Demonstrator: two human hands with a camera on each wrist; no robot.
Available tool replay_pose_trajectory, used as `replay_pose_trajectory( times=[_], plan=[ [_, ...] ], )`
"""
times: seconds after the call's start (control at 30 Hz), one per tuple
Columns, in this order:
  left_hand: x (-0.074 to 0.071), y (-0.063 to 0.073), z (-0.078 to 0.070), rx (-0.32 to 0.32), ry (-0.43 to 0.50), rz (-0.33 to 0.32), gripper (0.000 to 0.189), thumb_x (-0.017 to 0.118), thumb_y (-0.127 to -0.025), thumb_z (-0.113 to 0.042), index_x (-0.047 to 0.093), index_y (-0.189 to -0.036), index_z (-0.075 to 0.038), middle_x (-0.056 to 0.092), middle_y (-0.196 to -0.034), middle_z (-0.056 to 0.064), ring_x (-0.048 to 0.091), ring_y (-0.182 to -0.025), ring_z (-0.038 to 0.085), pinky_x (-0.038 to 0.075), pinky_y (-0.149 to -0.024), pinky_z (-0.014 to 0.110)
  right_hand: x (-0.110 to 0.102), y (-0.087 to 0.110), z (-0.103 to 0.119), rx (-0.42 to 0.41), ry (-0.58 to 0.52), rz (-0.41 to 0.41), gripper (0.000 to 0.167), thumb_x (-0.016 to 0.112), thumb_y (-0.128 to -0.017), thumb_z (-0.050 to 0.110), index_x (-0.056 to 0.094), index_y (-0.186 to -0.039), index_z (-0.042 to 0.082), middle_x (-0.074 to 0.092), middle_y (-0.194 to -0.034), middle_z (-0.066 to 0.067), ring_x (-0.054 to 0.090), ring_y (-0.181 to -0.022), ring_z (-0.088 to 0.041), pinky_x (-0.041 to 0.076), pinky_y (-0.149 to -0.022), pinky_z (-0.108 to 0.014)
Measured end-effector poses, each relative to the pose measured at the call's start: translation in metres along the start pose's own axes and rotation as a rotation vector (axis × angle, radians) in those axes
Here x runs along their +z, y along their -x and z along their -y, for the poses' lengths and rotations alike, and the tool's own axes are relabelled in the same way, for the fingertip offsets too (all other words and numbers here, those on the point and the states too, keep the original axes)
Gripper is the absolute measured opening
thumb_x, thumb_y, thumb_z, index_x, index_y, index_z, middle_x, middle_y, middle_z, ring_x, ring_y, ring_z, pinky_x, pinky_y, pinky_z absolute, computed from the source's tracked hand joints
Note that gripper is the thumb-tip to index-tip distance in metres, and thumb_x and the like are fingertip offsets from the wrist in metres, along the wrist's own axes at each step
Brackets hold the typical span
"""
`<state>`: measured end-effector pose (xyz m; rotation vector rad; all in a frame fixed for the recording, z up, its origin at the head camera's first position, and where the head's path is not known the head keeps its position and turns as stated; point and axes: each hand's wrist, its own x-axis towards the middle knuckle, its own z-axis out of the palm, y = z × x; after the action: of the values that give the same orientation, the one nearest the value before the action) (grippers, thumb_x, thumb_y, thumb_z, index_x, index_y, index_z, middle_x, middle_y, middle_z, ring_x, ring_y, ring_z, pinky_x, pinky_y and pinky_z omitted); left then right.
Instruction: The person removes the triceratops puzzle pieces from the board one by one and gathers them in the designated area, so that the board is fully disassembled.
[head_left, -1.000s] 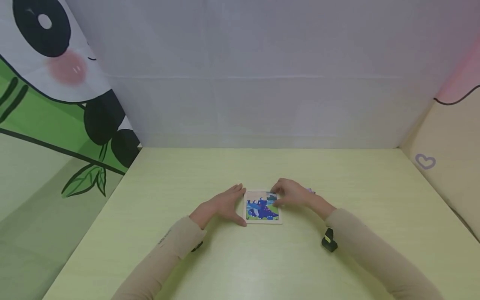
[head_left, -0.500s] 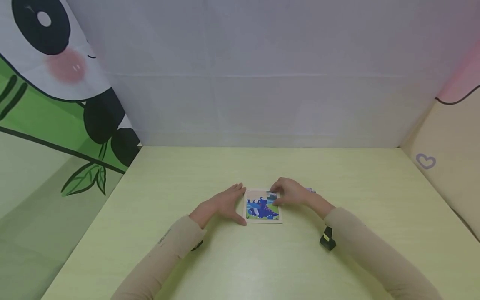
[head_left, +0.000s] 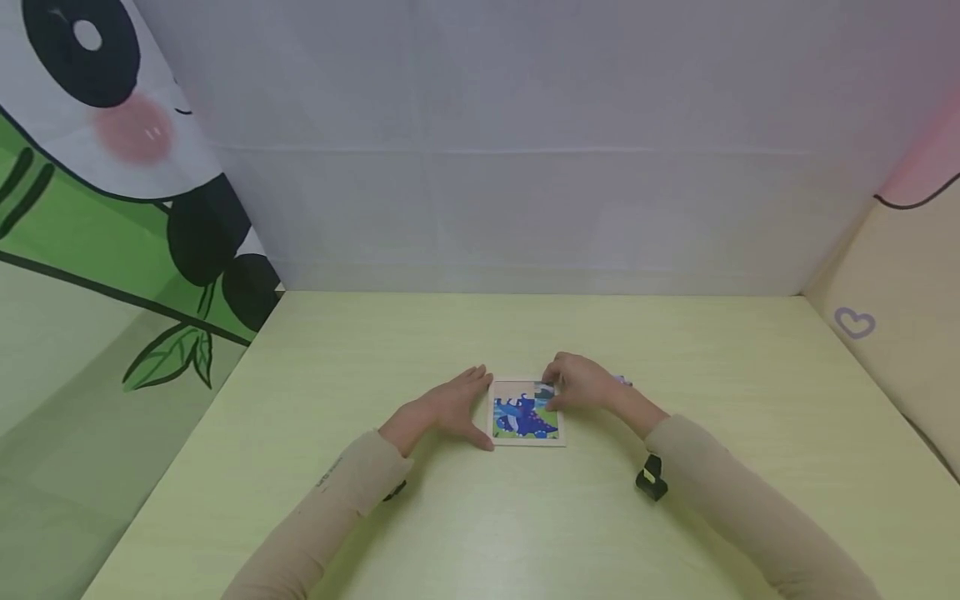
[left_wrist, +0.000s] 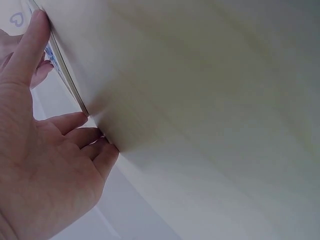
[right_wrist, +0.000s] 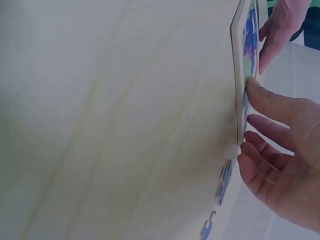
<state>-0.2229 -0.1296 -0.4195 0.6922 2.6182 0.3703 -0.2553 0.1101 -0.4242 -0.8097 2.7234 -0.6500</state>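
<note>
A square jigsaw puzzle (head_left: 522, 419) with a blue dinosaur picture lies in a pale tray (head_left: 527, 443) on the table. My left hand (head_left: 454, 407) rests along the tray's left edge, thumb by the near corner and fingertips by the far one. In the left wrist view, its fingertips touch the tabletop and the edge. My right hand (head_left: 587, 385) is bent over the upper right corner. Its thumb (right_wrist: 262, 95) and index finger pinch a puzzle piece (head_left: 543, 391) there, partly hidden by the fingers. Bare backing shows at the upper left of the tray.
Loose puzzle pieces (right_wrist: 224, 182) lie on the table beyond the right hand, mostly hidden behind the wrist in the head view. A pale wall sheet (head_left: 480, 217) rises behind the table, with printed cloth (head_left: 187, 250) at the left.
Almost nothing differs. The right forearm has shifted slightly left, while both hands keep their places at the puzzle.
</note>
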Motion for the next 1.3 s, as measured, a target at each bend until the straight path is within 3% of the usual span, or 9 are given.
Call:
replay_pose_trajectory(
  times=[0.5,0.8,1.3],
  plan=[
    [0.0,0.001,0.001,0.018,0.028,0.0,0.111,0.077,-0.062,-0.052,0.02,-0.144,-0.002,0.011,-0.151,0.015,0.006,-0.139,0.027,0.013,-0.112,0.04,0.005,0.0,-0.004,0.073,-0.138,-0.012,0.042,0.079,-0.068,0.017,0.061,-0.103,0.003,0.06,-0.092,-0.002,0.054,-0.084,-0.016,0.049,-0.08,-0.032],
    [0.003,-0.003,0.004,0.002,0.0,-0.007,0.109,0.077,-0.063,-0.05,0.02,-0.144,-0.006,0.011,-0.151,0.012,0.007,-0.139,0.026,0.014,-0.112,0.039,0.002,0.004,-0.01,-0.039,-0.176,-0.028,0.034,0.075,-0.072,0.01,0.061,-0.103,0.004,0.06,-0.094,-0.002,0.053,-0.087,-0.017,0.048,-0.08,-0.034],
    [0.003,-0.001,0.003,0.0,-0.003,-0.009,0.109,0.077,-0.063,-0.05,0.02,-0.144,-0.005,0.011,-0.151,0.013,0.007,-0.139,0.027,0.015,-0.111,0.041,-0.003,0.004,-0.009,0.002,-0.149,-0.037,0.03,0.074,-0.073,0.011,0.066,-0.101,0.002,0.063,-0.09,-0.004,0.054,-0.083,-0.017,0.049,-0.076,-0.032]
  ],
)
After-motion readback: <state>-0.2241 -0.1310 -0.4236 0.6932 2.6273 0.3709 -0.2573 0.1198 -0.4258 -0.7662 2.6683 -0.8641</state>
